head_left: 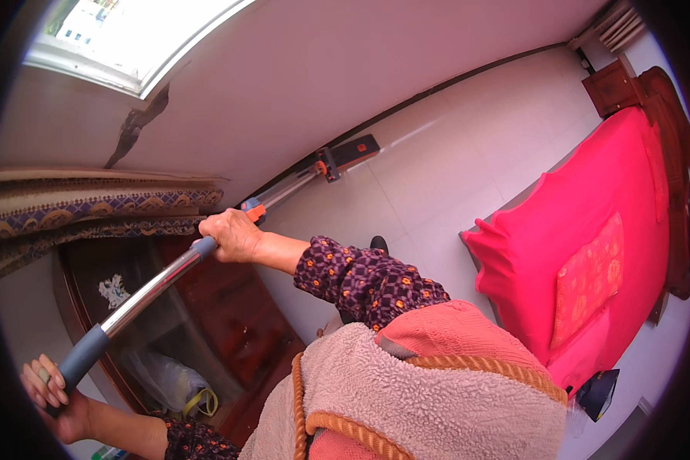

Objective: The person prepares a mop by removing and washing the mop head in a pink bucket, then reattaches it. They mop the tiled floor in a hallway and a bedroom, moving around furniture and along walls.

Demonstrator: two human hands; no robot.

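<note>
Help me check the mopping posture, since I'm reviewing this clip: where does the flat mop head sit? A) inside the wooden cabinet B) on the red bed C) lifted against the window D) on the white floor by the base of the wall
D: the flat mop head lies on the white tiled floor right at the dark skirting of the wall, far from the red bed.

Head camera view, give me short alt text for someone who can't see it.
A person grips a flat mop's metal handle with both hands, left hand on the grey end grip, right hand higher up; the mop head rests on the white tiled floor by the wall, near a bed with a pink cover.
</note>
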